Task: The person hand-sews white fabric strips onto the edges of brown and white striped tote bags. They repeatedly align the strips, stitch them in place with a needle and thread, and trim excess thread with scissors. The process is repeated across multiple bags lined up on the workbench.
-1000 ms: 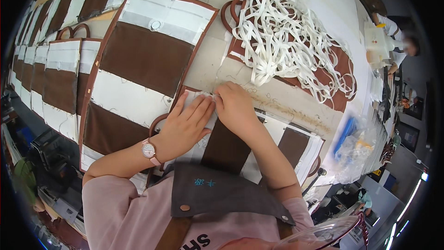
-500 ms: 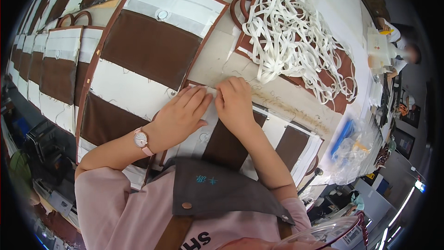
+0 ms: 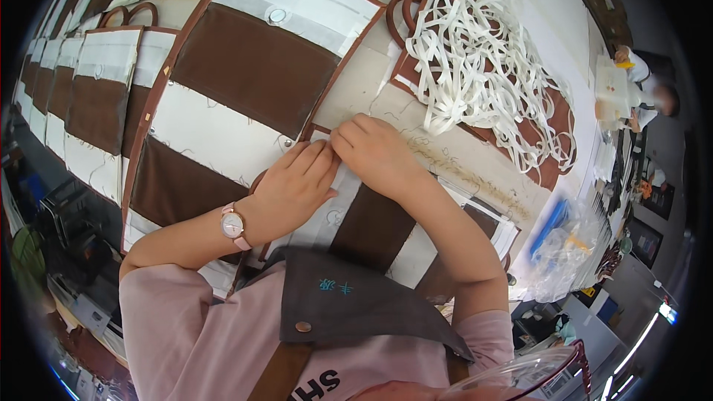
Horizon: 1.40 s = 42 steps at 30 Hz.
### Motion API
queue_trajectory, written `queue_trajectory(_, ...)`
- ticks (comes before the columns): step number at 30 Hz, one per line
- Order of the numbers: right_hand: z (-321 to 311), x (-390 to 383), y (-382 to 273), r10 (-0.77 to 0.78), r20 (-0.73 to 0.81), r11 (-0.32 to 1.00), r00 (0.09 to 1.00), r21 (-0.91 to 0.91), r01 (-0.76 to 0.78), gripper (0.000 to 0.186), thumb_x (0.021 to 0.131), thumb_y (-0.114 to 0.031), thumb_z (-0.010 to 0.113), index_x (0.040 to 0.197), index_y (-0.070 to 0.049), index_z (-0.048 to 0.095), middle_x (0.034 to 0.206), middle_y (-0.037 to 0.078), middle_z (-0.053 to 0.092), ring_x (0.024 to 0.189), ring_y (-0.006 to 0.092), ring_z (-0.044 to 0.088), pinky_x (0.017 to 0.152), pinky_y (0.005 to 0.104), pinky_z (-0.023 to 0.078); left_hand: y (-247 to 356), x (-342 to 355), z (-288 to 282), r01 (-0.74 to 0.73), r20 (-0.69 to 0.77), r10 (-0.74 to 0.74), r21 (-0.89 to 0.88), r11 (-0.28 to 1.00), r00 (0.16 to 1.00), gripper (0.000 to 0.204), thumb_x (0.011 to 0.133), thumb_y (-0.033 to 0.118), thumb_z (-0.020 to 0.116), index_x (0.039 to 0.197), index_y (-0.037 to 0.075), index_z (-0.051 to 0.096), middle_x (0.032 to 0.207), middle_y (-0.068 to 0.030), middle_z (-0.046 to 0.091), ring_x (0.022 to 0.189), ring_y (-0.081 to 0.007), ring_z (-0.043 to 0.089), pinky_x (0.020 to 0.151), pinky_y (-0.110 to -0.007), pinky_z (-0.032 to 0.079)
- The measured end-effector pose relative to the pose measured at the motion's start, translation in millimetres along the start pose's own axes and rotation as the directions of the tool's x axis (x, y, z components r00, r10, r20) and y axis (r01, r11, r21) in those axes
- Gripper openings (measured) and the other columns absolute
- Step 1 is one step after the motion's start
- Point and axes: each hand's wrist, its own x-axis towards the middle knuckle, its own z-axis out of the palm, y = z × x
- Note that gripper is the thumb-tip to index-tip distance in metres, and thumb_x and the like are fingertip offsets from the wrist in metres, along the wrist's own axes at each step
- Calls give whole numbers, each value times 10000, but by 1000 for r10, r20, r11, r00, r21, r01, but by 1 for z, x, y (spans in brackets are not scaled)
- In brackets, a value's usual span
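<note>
Setting: workshop table [image 3: 386, 96], pale and scuffed, seen from above through a head camera I am watching from afar; edges curve with the lens.
Bag under the hands: brown-and-cream striped tote panel [image 3: 371, 226] lies flat on the table's near edge, right in front of the person's chest.
Left hand [image 3: 297, 182]: rests palm down on the panel's cream top band, fingers together and extended, pressing the cloth; a rose-gold wristwatch [image 3: 233, 224] sits on that wrist.
Right hand [image 3: 375, 152]: curled over the same top edge, fingertips pinching the cloth, touching the left hand's fingertips.
Beside it: larger striped tote bag [image 3: 245, 96] with brown handles lies flat just to the left, its edge meeting the hands.
Far left: row of matching striped bags [image 3: 89, 82], overlapping along the table.
Upper right: tangled heap of white webbing straps [image 3: 475, 52] on top of more brown bag pieces.
Right edge: clear plastic bag [image 3: 568, 241] with something blue inside.
Person: pink shirt, grey-brown apron [image 3: 349, 304].
</note>
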Motion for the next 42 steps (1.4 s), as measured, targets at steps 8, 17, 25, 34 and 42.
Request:
queue_trajectory(8, 14, 6, -3, 288, -65, 948, 955, 158, -275, 141, 776, -78, 672, 899, -51, 608, 831, 88, 558, 815, 296, 601, 682, 411, 518, 3, -2, 1, -10, -28, 13, 102, 995, 1000, 608, 877, 331, 691, 1312, -71, 556, 1290, -180, 570, 1266, -305, 511, 1131, -453, 365)
queue_trajectory(17, 11, 11, -5, 143, -66, 984, 987, 116, -135, 134, 824, -75, 677, 929, -45, 600, 858, 108, 583, 822, 320, 599, 703, 438, 510, -4, -1, -2, -11, -14, 12, 73, 997, 1000, 547, 865, 324, 707, 1264, -29, 586, 1283, -151, 582, 1261, -276, 509, 1131, -483, 334)
queue_trajectory(25, 11, -1, -14, 433, -168, 891, 886, 228, -393, 134, 851, -50, 666, 966, -34, 599, 907, 130, 588, 857, 348, 583, 760, 458, 457, -4, -2, -1, 16, -41, -12, 94, 995, 999, 649, 855, 357, 713, 1346, -33, 545, 1267, -136, 579, 1225, -261, 513, 1095, -490, 355)
queue_trajectory(34, 18, -9, -26, 549, -200, 820, 811, 317, -477, 174, 782, 9, 692, 926, -37, 606, 886, 126, 575, 848, 350, 575, 754, 457, 449, -6, 4, -1, 76, -67, -71, 67, 995, 995, 732, 801, 358, 762, 1370, -40, 528, 1238, -132, 558, 1156, -265, 515, 1047, -452, 381)
queue_trajectory(42, 26, -9, -25, 388, -283, 919, 877, 188, -346, 218, 738, 8, 676, 947, -27, 625, 924, 121, 571, 871, 323, 565, 765, 437, 472, -11, 10, -9, 44, -6, -44, 140, 989, 999, 693, 794, 356, 760, 1328, -40, 562, 1173, -110, 581, 1094, -233, 533, 1006, -430, 395)
